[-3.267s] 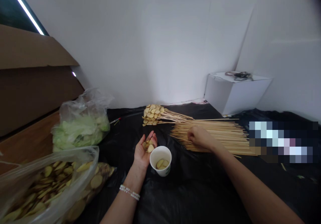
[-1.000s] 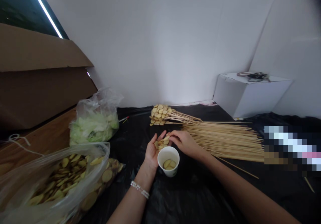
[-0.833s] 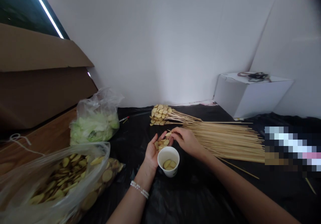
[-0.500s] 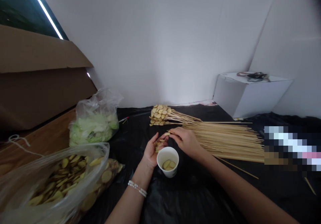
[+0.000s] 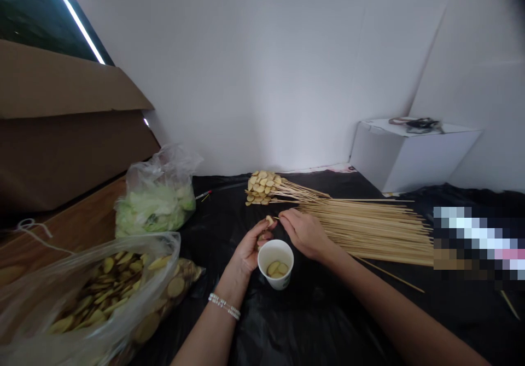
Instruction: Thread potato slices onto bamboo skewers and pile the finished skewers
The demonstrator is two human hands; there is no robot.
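Observation:
Between thumb and fingers, my left hand [image 5: 250,245] pinches a potato slice [image 5: 269,220], with more slices partly hidden in the palm. My right hand [image 5: 302,232] is closed round a thin wooden skewer [image 5: 276,218], whose tip points left at the slice. Whether the tip has pierced it is too small to tell. Just below the hands stands a white paper cup [image 5: 275,278] with a few potato slices in the bottom. Behind them lies a pile of skewered potato slices [image 5: 262,186]. A wide bundle of bare skewers [image 5: 377,232] lies right of my right hand.
At the left, an open plastic bag [image 5: 172,256] holds many potato slices. Behind it sits a clear bag of pale green vegetable [image 5: 156,207]. A white box [image 5: 410,152] with a dark cord on top stands back right. Black sheeting [image 5: 311,322] covers the work surface.
My left thumb and fingers have closed on a slice and lifted it. My right hand has moved slightly right, leaving the slice in the left fingers and the skewer tip beside it.

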